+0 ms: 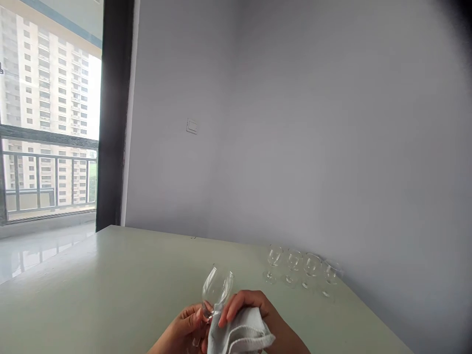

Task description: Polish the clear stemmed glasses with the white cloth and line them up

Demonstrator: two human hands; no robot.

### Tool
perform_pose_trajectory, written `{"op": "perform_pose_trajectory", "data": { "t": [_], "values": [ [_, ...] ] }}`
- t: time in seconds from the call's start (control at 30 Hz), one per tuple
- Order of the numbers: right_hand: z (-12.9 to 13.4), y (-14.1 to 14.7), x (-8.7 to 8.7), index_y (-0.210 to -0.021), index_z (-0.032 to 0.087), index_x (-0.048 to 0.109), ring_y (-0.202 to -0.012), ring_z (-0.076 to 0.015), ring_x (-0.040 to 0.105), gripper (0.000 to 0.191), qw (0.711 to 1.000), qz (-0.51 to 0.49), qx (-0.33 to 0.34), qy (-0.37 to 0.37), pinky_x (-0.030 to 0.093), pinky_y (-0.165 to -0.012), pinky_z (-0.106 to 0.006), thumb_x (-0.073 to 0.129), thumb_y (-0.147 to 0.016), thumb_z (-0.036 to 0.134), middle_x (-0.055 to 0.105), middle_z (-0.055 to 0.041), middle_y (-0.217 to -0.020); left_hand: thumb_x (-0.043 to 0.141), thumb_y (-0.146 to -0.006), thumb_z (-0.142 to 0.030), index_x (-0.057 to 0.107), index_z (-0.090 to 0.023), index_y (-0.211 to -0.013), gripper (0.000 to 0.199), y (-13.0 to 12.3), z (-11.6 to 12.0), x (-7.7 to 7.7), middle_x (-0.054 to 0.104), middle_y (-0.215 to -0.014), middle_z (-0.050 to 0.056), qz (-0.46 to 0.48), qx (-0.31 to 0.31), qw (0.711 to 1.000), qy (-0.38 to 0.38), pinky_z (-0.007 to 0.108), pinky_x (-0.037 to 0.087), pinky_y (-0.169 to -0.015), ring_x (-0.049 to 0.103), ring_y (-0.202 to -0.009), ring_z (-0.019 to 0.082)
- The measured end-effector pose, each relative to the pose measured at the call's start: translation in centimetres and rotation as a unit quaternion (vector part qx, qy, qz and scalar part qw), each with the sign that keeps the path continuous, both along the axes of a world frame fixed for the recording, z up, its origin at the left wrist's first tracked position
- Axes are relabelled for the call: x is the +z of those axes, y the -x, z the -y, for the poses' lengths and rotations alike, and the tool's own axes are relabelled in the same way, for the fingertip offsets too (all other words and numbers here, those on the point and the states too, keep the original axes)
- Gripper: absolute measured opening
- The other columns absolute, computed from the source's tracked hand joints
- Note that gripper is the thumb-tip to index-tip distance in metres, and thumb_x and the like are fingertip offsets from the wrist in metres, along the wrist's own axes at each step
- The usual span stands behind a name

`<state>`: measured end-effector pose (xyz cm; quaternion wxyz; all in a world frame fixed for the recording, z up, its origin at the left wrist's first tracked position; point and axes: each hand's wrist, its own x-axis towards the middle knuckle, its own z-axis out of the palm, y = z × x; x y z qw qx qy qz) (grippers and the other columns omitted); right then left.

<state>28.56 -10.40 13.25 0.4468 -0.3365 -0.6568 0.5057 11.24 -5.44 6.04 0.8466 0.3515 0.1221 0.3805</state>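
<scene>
A clear stemmed wine glass [218,286] is held upright, slightly tilted, low in the middle of the view. My left hand [187,325] is closed around the lower bowl and stem from the left. On the other side, my right hand [248,306] grips a folded light grey cloth [244,334] and presses it against the base of the bowl. The cloth's stitched edge hangs down toward me. Part of the stem and the foot are hidden by the fingers and cloth.
Several similar glasses stand in a row at the table's far right, the leftmost glass [273,258] nearest the middle. The pale green table [121,285] meets a grey wall [295,123]. A window [47,123] with a railing is at left.
</scene>
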Motion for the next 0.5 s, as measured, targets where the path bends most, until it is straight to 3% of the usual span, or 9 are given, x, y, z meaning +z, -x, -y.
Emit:
{"op": "perform_pose_trajectory", "data": {
  "t": [0.1,0.27,0.33,0.43,0.5],
  "values": [
    [0.1,-0.3,0.5,-0.066,0.019,0.067,-0.091,-0.0196,0.060,0.006,0.994,0.091,0.010,-0.056,0.041,-0.086,-0.034,0.066,-0.069,0.014,0.064,-0.0053,-0.098,0.075,-0.062,-0.046,0.065,-0.013,-0.065,0.034,0.1,-0.3,0.3,0.036,-0.042,-0.008,-0.030,0.040,0.999,0.018,0.015,0.021,-0.040,0.027,-0.037,0.001],
    [-0.9,-0.9,-1.1,-0.065,0.019,0.068,-0.069,-0.0085,0.055,0.020,0.947,0.255,-0.084,-0.175,0.042,-0.070,-0.026,0.054,-0.070,0.006,0.048,-0.0047,-0.122,0.074,-0.063,-0.045,0.064,-0.014,-0.065,0.033,0.8,-1.2,0.2,0.048,-0.053,-0.004,-0.055,0.116,0.992,0.006,0.015,0.025,-0.043,0.036,-0.046,0.003],
    [-1.3,-1.2,-1.5,-0.066,0.019,0.067,-0.067,-0.0089,0.055,0.024,0.937,0.283,-0.106,-0.176,0.041,-0.066,-0.024,0.049,-0.069,0.004,0.056,-0.0039,-0.111,0.071,-0.067,-0.047,0.066,-0.014,-0.074,0.034,1.2,-1.6,0.2,0.052,-0.059,-0.001,-0.055,0.130,0.990,-0.021,0.015,0.023,-0.043,0.037,-0.048,0.004],
    [-1.9,-1.7,-1.6,-0.065,0.020,0.064,-0.066,-0.0118,0.054,0.025,0.933,0.297,-0.149,-0.139,0.038,-0.060,-0.022,0.045,-0.068,0.004,0.060,0.0008,-0.074,0.066,-0.071,-0.050,0.065,-0.017,-0.095,0.040,1.9,-2.0,0.5,0.056,-0.067,0.000,-0.091,0.154,0.984,-0.026,0.016,0.022,-0.042,0.037,-0.049,0.004],
    [-2.2,-1.8,-1.6,-0.080,0.022,0.066,-0.067,-0.0134,0.054,0.025,0.926,0.288,-0.204,-0.132,0.039,-0.061,-0.023,0.049,-0.068,0.007,0.060,0.0017,-0.072,0.067,-0.069,-0.051,0.064,-0.019,-0.094,0.041,2.0,-2.2,0.6,0.057,-0.066,-0.001,-0.122,0.181,0.975,-0.029,0.016,0.024,-0.044,0.040,-0.051,0.005]
  ]
}}
